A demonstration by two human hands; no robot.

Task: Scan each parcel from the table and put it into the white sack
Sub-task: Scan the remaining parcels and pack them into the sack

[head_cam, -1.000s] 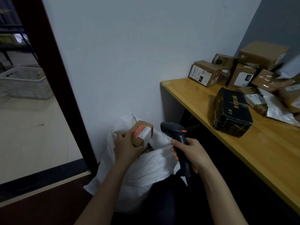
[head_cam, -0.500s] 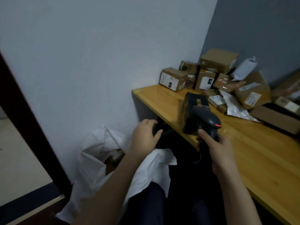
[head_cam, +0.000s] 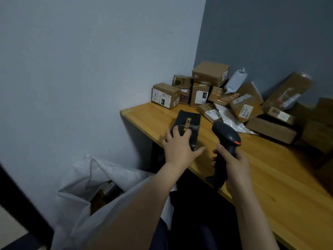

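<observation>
**Black parcel under the left hand, scanner in the right**

Black parcel [head_cam: 188, 121], a long rectangular package in dark glossy wrapping with yellow characters on its top, lies flat on the yellow-brown wooden table [head_cam: 270, 181]. It is close to the table's left edge and apart from the other parcels. The left hand [head_cam: 178, 148] rests on its near end. The fingers lie spread over the top face, and the thumb is stretched out straight to the right, past the near corner. The hand is not closed round the parcel, and the parcel is not lifted from the wood.

The right hand [head_cam: 234, 166] is wrapped firmly round the handle of a dark grey pistol-shaped barcode scanner [head_cam: 226, 136], which has a small red mark on its head. The scanner is held upright above the near table edge, just beside the black parcel on its right side.

In the back corner of the table, against the blue-grey wall, brown cardboard boxes [head_cam: 210, 74] are piled up, several with white printed labels. A pale grey soft pouch [head_cam: 235, 81] leans among them, and a crumpled silver plastic mailer [head_cam: 232, 123] lies in front of the pile.

The white sack [head_cam: 84, 184], of woven plastic, stands on the floor below the left end of the table, against the wall. Its mouth is open. Something brown shows inside, but I cannot tell what it is.
</observation>
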